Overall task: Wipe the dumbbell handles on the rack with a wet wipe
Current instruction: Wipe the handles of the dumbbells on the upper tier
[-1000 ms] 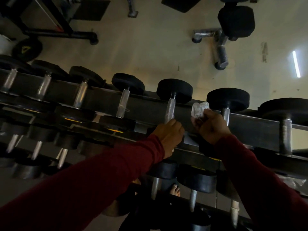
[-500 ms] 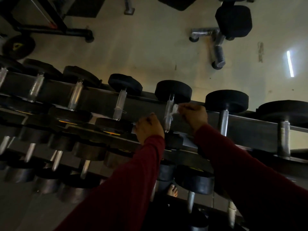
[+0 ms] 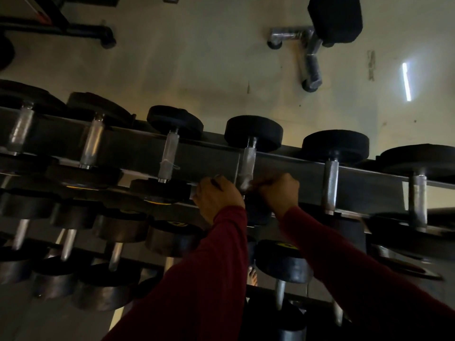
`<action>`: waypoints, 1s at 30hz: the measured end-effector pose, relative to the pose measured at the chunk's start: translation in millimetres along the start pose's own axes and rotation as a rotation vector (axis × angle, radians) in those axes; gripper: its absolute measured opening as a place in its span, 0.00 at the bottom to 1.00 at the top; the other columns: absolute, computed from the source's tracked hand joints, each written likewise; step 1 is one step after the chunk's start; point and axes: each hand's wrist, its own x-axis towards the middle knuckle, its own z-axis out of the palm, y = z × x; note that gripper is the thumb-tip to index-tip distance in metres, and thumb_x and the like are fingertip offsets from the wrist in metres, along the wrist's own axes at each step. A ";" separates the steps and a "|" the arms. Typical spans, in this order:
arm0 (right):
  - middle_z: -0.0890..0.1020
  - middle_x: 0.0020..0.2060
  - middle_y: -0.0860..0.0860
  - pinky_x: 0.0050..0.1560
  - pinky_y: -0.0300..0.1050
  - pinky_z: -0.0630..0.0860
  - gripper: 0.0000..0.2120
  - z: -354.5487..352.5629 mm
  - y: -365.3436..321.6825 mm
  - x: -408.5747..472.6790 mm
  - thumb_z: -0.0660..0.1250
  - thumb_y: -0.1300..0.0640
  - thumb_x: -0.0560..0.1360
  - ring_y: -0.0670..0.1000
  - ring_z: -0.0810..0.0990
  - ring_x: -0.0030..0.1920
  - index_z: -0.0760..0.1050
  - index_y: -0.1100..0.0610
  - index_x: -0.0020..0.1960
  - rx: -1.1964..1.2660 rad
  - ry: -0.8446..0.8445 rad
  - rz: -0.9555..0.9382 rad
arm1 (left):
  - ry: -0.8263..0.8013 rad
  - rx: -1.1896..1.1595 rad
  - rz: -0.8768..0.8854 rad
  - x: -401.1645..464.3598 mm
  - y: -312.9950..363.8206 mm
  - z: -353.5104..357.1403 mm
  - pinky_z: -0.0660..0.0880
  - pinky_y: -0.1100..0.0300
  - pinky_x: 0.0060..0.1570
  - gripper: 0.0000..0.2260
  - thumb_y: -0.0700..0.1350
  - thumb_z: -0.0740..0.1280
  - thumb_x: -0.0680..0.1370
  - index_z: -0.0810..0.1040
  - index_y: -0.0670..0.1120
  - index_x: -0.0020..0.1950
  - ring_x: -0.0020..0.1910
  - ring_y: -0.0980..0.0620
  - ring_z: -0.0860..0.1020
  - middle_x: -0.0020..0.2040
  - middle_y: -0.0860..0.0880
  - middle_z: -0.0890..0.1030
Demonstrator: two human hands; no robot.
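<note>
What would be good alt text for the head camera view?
Both hands, left hand and right hand, work at the near end of one knurled dumbbell handle on the top rail of a dark rack. Red sleeves fill the foreground; the wipe is not clearly visible.

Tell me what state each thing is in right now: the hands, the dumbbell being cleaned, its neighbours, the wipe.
Left hand: curled on the rack edge beside the handle; what it holds is unclear.
Right hand: gripping the handle's lower end.
Handle being wiped: resting on the rack, upper part bare.
Neighbouring dumbbell: racked, untouched.
Wet wipe: hidden, presumably under the right hand.
Rack: loaded with dumbbells.
</note>
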 end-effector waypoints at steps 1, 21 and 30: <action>0.86 0.42 0.44 0.40 0.25 0.73 0.03 2.1 -3.9 5.8 0.76 0.56 0.72 0.40 0.82 0.40 0.85 0.51 0.45 0.036 0.073 0.007 | 0.000 -0.016 0.000 -0.6 0.4 -1.1 0.69 0.51 0.56 0.15 0.49 0.59 0.80 0.79 0.40 0.56 0.59 0.41 0.74 0.57 0.41 0.79; 0.83 0.56 0.48 0.54 0.48 0.76 0.11 5.9 -18.8 57.9 0.66 0.58 0.77 0.54 0.75 0.58 0.81 0.49 0.56 -0.807 -0.084 -0.828 | -0.020 -0.077 -0.026 -2.5 0.6 -2.1 0.68 0.53 0.55 0.15 0.49 0.58 0.80 0.78 0.42 0.57 0.59 0.42 0.73 0.58 0.42 0.79; 0.83 0.52 0.46 0.49 0.46 0.77 0.10 -7.3 -43.4 56.4 0.62 0.55 0.79 0.53 0.72 0.57 0.81 0.48 0.55 -1.228 -0.311 -1.033 | 0.025 -0.151 -0.002 -1.8 -0.9 -1.4 0.70 0.52 0.52 0.22 0.53 0.53 0.74 0.80 0.42 0.54 0.56 0.41 0.74 0.54 0.42 0.81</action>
